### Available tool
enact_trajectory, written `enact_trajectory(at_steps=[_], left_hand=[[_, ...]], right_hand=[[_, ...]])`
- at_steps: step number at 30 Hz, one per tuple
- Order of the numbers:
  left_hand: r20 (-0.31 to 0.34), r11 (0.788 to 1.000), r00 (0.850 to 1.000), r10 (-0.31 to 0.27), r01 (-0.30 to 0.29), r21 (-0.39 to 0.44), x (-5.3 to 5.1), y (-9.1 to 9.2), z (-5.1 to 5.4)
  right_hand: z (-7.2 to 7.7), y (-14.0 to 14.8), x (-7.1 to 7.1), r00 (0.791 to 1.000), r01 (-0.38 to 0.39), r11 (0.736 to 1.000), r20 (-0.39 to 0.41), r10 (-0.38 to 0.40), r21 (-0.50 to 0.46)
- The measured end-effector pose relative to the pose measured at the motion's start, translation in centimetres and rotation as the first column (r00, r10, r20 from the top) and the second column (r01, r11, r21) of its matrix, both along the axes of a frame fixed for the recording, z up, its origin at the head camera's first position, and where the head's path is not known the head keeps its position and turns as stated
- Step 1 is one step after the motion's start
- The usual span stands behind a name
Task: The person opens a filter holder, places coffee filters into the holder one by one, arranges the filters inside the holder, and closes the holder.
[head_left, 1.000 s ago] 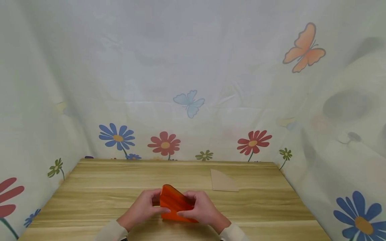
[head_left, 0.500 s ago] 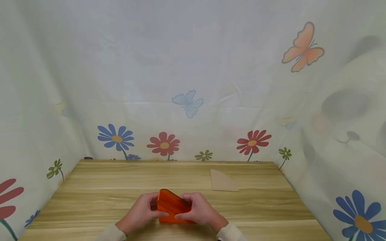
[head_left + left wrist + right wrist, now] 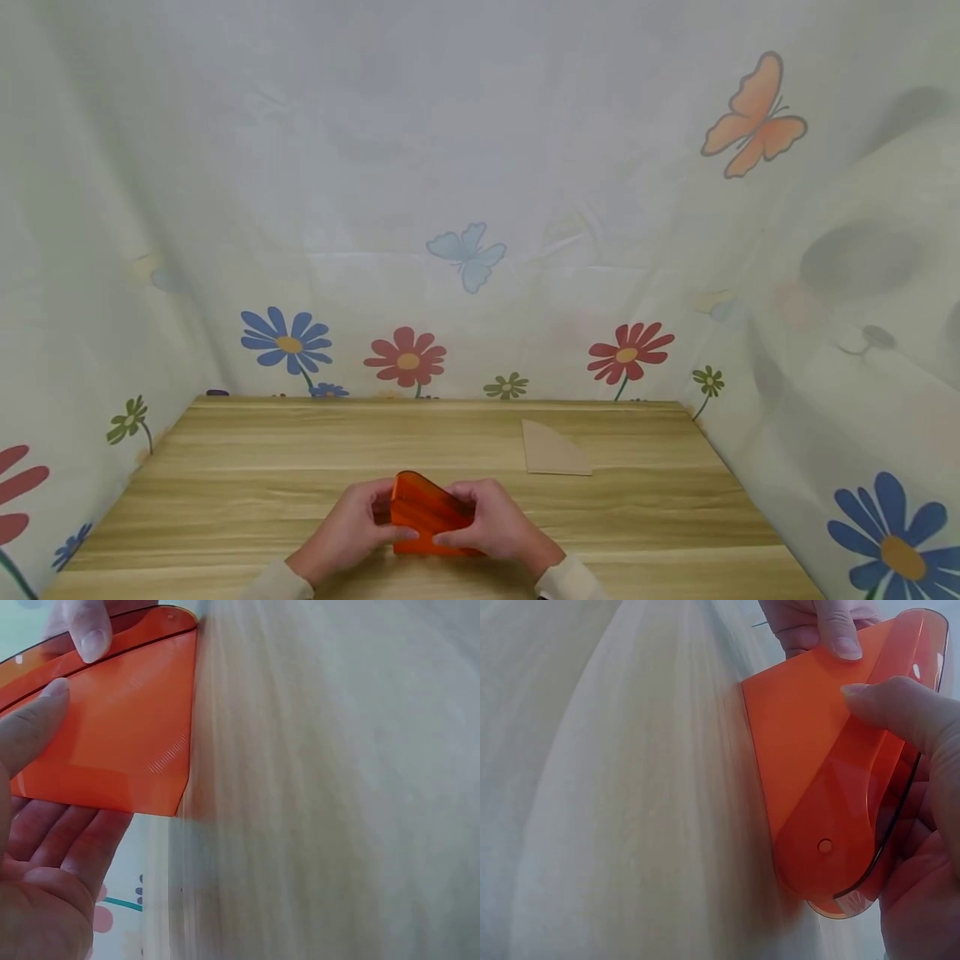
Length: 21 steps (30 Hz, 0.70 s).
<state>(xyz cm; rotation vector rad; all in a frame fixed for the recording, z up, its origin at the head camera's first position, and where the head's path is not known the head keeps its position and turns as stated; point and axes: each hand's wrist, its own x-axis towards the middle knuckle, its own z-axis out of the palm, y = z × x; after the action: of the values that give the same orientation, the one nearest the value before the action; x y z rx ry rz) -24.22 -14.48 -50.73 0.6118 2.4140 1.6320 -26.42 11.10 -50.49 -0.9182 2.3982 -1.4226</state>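
At the lower centre of the frame, the left hand and right hand gripped an orange translucent case, its lower edge seemingly touching the surface.

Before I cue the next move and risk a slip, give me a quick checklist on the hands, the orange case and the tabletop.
1. Left hand holding the orange case: ok, thumb on its near face.
2. Right hand holding it too: ok, thumb also on the near face.
3. Brown quarter-circle piece away from both hands: ok, it lies farther back on the table.
4. Case's lower edge touching the table: cannot tell.
5. Far-side finger grip: cannot tell, partly hidden.
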Motion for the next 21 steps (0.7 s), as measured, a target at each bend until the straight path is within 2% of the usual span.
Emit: enact_trajectory(at_steps=[5, 13, 17, 21], left_hand=[[0.018, 1.000, 1.000, 0.006, -0.006, 0.019, 0.1, 0.1, -0.1], [0.022, 1.000, 1.000, 0.000, 0.000, -0.002, 0.0, 0.0, 0.1], [0.028, 1.000, 1.000, -0.010, 0.009, 0.011, 0.0, 0.0, 0.3], [0.033, 1.000, 0.999, -0.018, 0.017, 0.013, 0.0, 0.1, 0.3]], right_hand=[[0.0, -0.1, 0.0, 1.000, 0.018, 1.000, 0.003, -0.019, 0.016], [0.1, 0.0, 0.1, 1.000, 0.019, 0.999, -0.019, -0.019, 0.039], [0.9, -0.3, 0.2, 1.000, 0.017, 0.999, -0.007, -0.017, 0.034], [2.4, -0.6, 0.4, 1.000, 0.014, 1.000, 0.016, -0.014, -0.005]])
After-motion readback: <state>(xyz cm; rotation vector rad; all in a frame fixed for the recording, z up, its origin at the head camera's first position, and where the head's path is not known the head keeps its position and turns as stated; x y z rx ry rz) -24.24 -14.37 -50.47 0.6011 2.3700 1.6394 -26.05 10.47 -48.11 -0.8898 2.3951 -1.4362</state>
